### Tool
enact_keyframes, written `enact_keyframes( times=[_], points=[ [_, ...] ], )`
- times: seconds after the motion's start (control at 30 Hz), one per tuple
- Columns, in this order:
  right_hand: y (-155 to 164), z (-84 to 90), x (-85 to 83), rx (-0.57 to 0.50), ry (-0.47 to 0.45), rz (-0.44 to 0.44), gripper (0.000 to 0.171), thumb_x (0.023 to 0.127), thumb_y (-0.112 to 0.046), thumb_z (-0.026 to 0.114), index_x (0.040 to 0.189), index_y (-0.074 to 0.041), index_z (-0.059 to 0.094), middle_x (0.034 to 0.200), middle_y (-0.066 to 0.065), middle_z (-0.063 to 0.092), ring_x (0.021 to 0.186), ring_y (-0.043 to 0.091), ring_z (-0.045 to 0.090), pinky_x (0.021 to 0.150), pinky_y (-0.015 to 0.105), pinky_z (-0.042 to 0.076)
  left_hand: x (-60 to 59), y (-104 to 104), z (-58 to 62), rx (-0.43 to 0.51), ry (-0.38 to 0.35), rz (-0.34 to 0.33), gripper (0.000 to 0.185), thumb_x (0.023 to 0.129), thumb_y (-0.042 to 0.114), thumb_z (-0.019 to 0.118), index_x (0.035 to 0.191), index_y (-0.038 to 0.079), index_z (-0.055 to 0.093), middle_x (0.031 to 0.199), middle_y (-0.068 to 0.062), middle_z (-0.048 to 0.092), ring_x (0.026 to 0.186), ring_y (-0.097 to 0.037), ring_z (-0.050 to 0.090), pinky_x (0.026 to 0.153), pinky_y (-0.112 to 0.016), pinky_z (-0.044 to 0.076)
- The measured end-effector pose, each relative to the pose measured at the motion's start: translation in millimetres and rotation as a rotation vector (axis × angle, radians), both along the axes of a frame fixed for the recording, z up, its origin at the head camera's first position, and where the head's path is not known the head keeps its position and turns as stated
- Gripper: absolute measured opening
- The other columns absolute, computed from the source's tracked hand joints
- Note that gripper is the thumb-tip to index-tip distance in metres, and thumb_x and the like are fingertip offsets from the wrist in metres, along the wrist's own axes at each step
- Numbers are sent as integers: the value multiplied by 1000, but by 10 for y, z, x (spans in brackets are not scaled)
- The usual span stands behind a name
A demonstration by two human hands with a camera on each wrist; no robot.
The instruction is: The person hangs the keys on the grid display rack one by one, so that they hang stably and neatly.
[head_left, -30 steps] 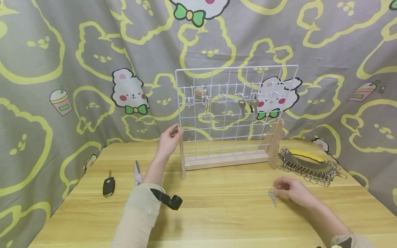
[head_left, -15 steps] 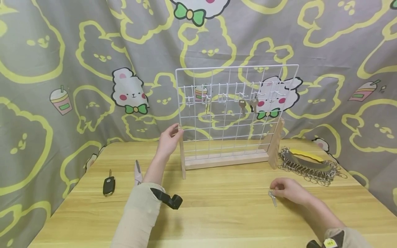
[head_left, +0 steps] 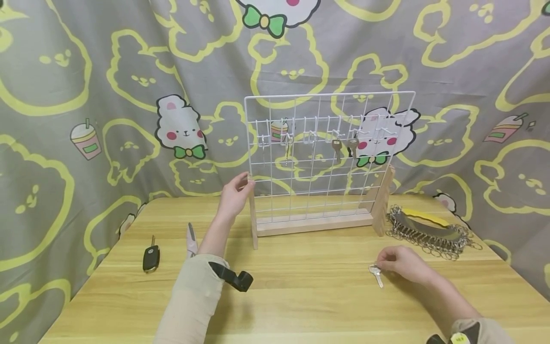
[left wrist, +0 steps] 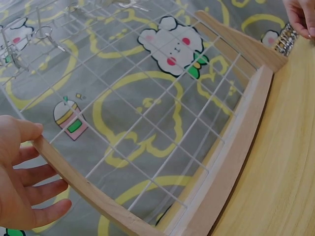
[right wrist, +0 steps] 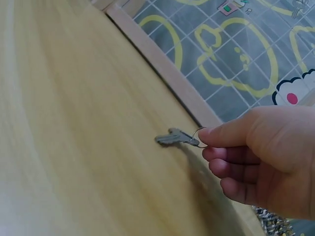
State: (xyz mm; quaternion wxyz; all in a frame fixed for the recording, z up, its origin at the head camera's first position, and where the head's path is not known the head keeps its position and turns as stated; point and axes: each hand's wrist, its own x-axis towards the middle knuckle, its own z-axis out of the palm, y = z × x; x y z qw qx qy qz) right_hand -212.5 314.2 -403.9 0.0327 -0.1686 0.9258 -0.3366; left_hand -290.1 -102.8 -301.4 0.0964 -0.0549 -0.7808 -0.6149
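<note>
My right hand (head_left: pixel 404 263) pinches a thin key ring (right wrist: pixel 199 137) between thumb and finger. A silver key (head_left: pixel 376 277) hangs from it, close over the table in front of the rack. The right wrist view shows the toothed end of this key pointing away from the fingertips. At the rack's left side, my left hand (head_left: pixel 234 196) holds the top of the wooden upright (left wrist: pixel 74 179), its thumb on the upper end and its other fingers spread beside it. The white wire grid rack (head_left: pixel 318 177) stands upright, with several keys (head_left: pixel 337 147) hanging from its hooks.
On the wooden table (head_left: pixel 292 306), a black car key (head_left: pixel 151 258) lies at the left. Scissors (head_left: pixel 191 239) lie partly behind my left forearm. A curved holder with many metal rings and a yellow strip (head_left: pixel 429 230) sits at the right. Patterned cloth (head_left: pixel 223 57) hangs behind.
My right hand has turned slightly, and the key in it has swung so that its face shows more. The left hand keeps its place on the upright.
</note>
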Motion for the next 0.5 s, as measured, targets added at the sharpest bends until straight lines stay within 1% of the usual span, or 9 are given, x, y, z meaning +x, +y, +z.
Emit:
enact_keyframes(
  times=[0.07,0.2,0.3,0.37,0.5],
  points=[
    [-1,36,-16,-4,12,11,8,84,-16,65,82,-9,63,71,-3,58,60,7,50,55,23,44,0,0,-2,-1,-2,2,51,94,23,56,140,10,40,134,-16,49,123,-32,45,103,-46,34],
    [-19,130,-51,19,89,30,5,84,-15,66,82,-11,64,76,-6,61,69,5,53,63,25,46,7,1,0,5,-6,2,50,94,23,56,140,11,40,134,-15,49,123,-31,45,103,-46,34],
    [-43,223,-77,38,123,28,5,84,-13,66,80,-11,64,77,-7,62,71,6,55,66,25,47,10,0,0,5,-7,1,50,94,22,56,140,10,40,134,-15,49,123,-32,45,103,-46,34],
    [-60,292,-98,57,139,18,5,84,-14,66,80,-12,64,77,-6,62,72,6,55,66,26,47,10,0,1,3,-4,1,50,94,22,56,140,11,40,134,-15,49,123,-31,45,103,-47,34],
    [-76,448,-151,74,140,-11,6,86,-15,64,84,-10,64,80,-1,63,72,11,55,62,27,47,7,-1,0,1,-1,2,50,94,23,56,140,11,41,133,-15,49,122,-31,45,102,-46,35]
  ],
)
